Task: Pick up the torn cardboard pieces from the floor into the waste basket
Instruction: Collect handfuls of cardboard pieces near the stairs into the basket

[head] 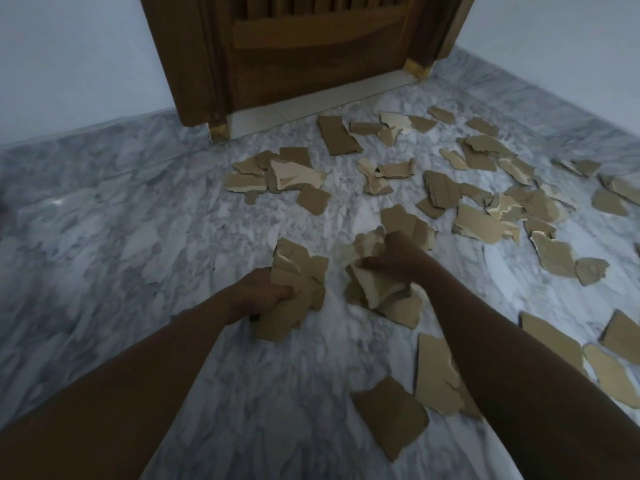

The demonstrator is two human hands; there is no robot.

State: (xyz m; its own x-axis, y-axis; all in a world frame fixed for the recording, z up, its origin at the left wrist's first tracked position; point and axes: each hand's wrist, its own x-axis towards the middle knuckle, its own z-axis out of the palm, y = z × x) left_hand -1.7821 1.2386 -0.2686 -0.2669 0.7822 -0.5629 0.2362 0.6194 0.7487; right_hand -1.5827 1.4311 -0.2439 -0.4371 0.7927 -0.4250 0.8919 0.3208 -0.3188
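Both hands were gathering handfuls, likely so fewer trips to the basket were needed; no basket was in view. The left hand (pixel 266 292) had its fingers closed tight around a bunch of cardboard pieces (pixel 298 271). The right hand (pixel 398 258) clenched another wad (pixel 374 289). Many scraps (pixel 485 223) lay scattered on the floor (pixel 138 237), mostly to the far right, near the door (pixel 311 57).

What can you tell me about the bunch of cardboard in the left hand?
The bunch of torn brown cardboard pieces is several flat, ragged-edged scraps stacked loosely together, some showing paler torn faces. The left hand clamps it near its lower part, thumb across the front. It stands roughly upright just above the grey marbled floor.
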